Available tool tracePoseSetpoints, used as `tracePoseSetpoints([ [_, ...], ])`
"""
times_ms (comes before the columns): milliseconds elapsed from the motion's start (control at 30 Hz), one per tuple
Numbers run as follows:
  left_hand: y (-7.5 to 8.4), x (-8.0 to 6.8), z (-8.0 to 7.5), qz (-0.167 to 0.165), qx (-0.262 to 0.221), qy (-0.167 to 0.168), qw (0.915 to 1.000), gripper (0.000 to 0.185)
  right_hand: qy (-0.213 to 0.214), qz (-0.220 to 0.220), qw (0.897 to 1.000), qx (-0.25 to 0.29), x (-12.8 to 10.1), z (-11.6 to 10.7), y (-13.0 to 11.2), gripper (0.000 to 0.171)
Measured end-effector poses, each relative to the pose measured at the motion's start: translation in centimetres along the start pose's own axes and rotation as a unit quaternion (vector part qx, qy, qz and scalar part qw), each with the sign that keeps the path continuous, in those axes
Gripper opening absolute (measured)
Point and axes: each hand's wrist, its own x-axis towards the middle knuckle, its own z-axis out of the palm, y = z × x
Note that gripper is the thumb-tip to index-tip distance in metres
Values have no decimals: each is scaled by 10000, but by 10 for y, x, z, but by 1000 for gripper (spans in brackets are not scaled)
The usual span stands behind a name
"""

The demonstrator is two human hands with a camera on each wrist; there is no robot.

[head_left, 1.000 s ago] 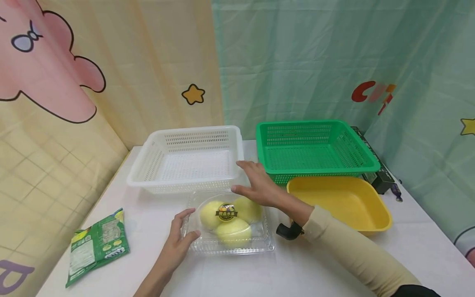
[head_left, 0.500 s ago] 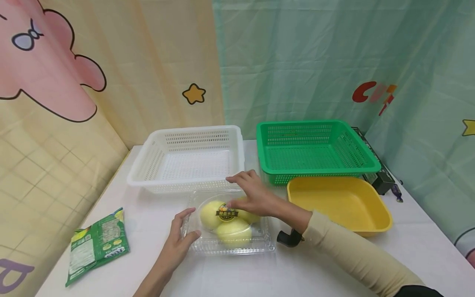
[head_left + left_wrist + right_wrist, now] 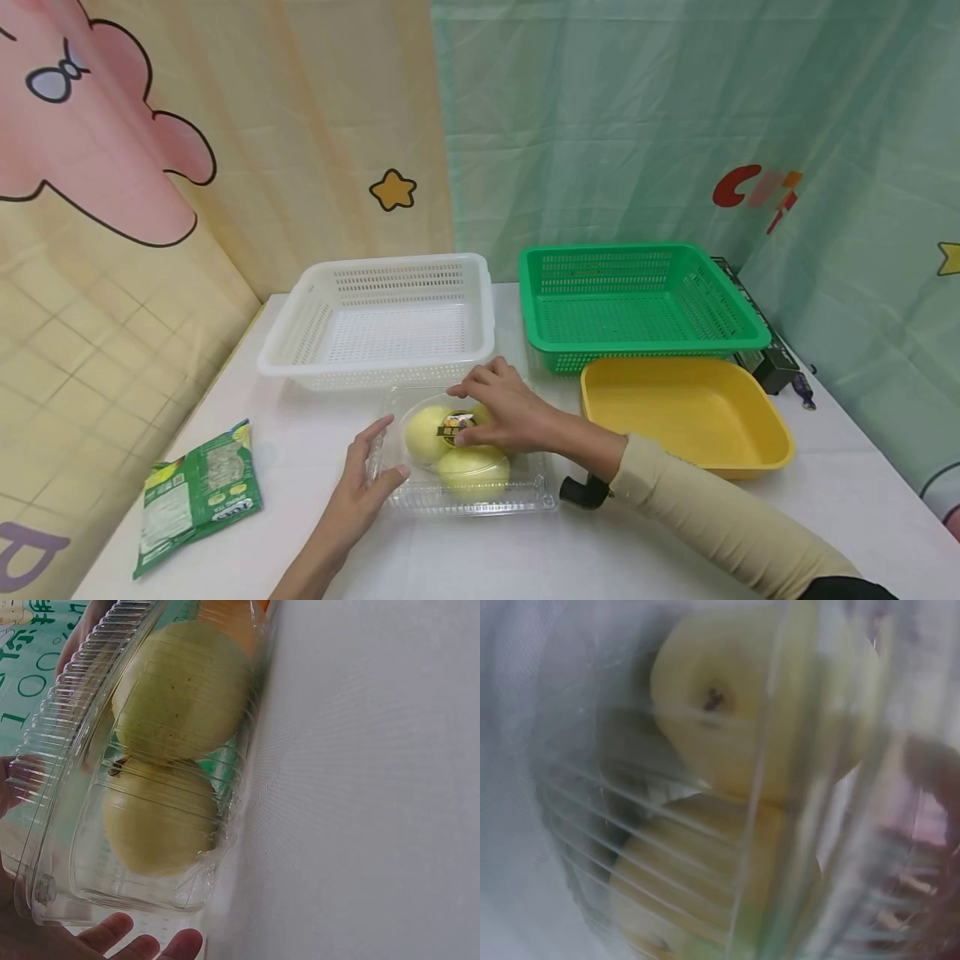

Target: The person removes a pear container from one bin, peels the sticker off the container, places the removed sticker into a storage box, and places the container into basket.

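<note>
A clear plastic clamshell box [image 3: 525, 496] lies flat on the white table. Through its lid show three round, pale yellow pears [image 3: 474, 473], two of them [image 3: 180, 690] seen close up in the left wrist view. The left hand [image 3: 360, 479] is at the box's left end, thumb at the front of the lid and the other fingers along the side. Over the lid's middle, the right hand [image 3: 506, 412] lies with bent, spread fingers, thumb tip at the dark label [image 3: 448, 427]. It hides part of the label and the back right pear.
Behind the box stands a white basket [image 3: 300, 371], with a green basket [image 3: 645, 343] to its right. A yellow tub [image 3: 776, 442] sits in front of the green one. A green packet [image 3: 198, 492] lies at the left; a black box [image 3: 776, 371] is at the right.
The right hand has come down and slightly left from above the box's back right corner onto the lid's middle, its fingers bending more. The left hand and box have stayed put.
</note>
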Motion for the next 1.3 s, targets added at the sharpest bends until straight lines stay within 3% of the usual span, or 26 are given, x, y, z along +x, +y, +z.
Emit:
tracePoseSetpoints([
  [400,1,0,0,-83,1,4,10000,68,81,-246,9978,-608,-2,5,-1,47],
  [600,1,0,0,-150,22,1,9999,69,38,-199,9976,-666,-2,7,-1,44],
  [1033,0,0,0,-95,-11,23,10000,69,74,-200,9994,-279,-2,7,0,37],
  [1300,1,1,1,-105,-49,25,9999,69,-112,-222,9997,58,-1,6,-2,39],
])
